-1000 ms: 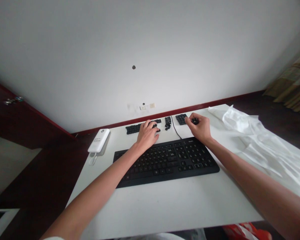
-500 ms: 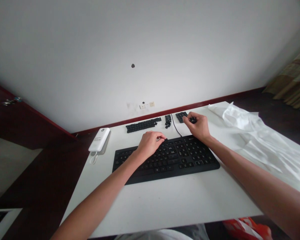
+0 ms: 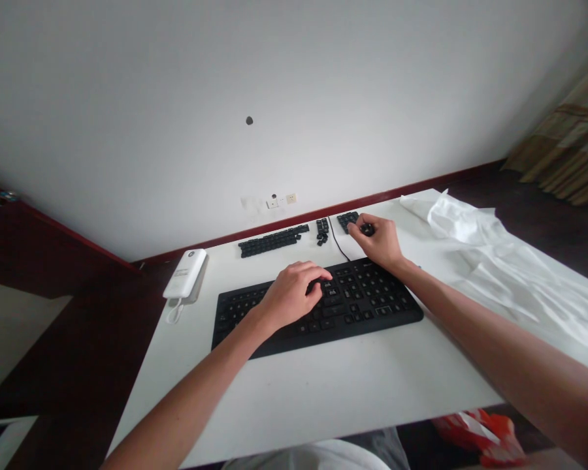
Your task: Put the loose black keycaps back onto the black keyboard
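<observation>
A black keyboard (image 3: 362, 320) lies across the white table in front of me, its keys bearing pale marks. My left hand (image 3: 294, 290) is over its middle, thumb and forefinger apart, with nothing visible between them. Behind the keyboard's right end, my right hand (image 3: 378, 240) is curled around small black pieces that look like keycaps (image 3: 367, 229). Beside that hand sits a block of loose keycaps (image 3: 347, 220). Farther left are a small cluster of keycaps (image 3: 322, 230) and a long row group of keycaps (image 3: 269, 243). My left hand and forearm hide part of the keyboard.
A white power bank (image 3: 185, 274) with a short looped cord lies at the table's left. Crumpled white sheeting (image 3: 470, 228) covers the right side. The keyboard cable (image 3: 338, 243) runs backward towards the wall (image 3: 176, 130). A red and white bag (image 3: 485, 434) is below the front edge.
My left hand has gone from a pinch at the keyboard's back edge to a looser, opened shape over the keys. My right hand stays curled by the keycaps. The view has shifted slightly.
</observation>
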Available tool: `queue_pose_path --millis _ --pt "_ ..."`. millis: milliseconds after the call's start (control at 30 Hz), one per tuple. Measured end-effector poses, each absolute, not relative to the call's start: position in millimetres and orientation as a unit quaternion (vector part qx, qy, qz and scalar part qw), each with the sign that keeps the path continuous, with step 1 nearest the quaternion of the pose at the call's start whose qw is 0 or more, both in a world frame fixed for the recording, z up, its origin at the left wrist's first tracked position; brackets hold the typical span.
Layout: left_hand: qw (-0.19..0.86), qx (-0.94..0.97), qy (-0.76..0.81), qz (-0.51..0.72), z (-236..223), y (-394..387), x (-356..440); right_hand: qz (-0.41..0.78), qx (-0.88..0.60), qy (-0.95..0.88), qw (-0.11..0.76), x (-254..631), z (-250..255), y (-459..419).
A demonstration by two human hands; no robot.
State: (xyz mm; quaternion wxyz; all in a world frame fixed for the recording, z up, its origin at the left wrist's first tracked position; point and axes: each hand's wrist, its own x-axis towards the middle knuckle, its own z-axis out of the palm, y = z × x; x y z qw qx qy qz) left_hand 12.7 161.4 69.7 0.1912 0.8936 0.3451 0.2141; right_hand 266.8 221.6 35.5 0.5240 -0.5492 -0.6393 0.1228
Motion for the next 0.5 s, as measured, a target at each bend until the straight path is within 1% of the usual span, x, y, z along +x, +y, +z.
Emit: queue_pose_path --millis 100,200,367,500 --pt "0.191 0.909 0.344 0.138 78 162 3 0.119 -0.552 -0.643 0.517 266 37 221" --pt "0.201 0.914 0.341 0.091 81 165 -4 0.114 -0.557 -0.647 0.508 266 39 219" --pt "0.232 0.912 0.326 0.094 75 169 -4 0.11 -0.56 -0.645 0.508 267 40 219" --pt "0.257 0.888 0.36 0.124 70 170 -2 0.116 -0.555 -0.648 0.509 266 39 219"
